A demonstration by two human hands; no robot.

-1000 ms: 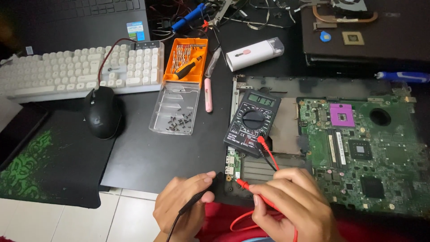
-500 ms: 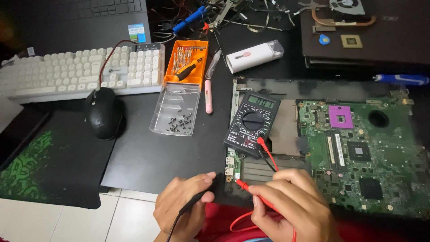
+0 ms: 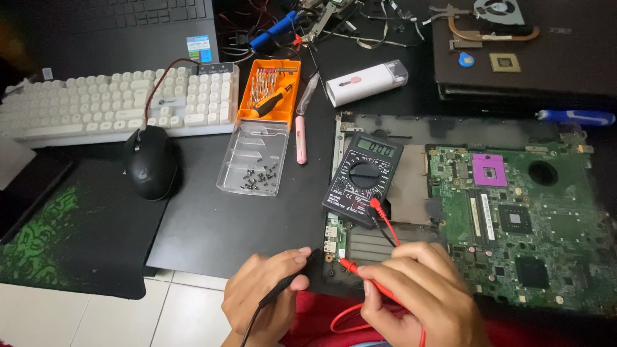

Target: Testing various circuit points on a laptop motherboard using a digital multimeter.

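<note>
Nothing shifted since earlier: left hand (image 3: 270,299) pinching thin black probe (image 3: 289,286), right hand (image 3: 418,299) pinching red probe (image 3: 360,271) at green circuit board (image 3: 514,218) near edge; bare dark surface (image 3: 212,231) open leftward.

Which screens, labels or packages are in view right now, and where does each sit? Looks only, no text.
Multimeter screen: small grey rectangle at the top of the black multimeter, lying on the laptop chassis left of the green motherboard.
Sticker: blue-and-white rectangle on the dark laptop behind the white keyboard.
Bit case: orange tray with a clear lid open in front, holding small screws.
</note>
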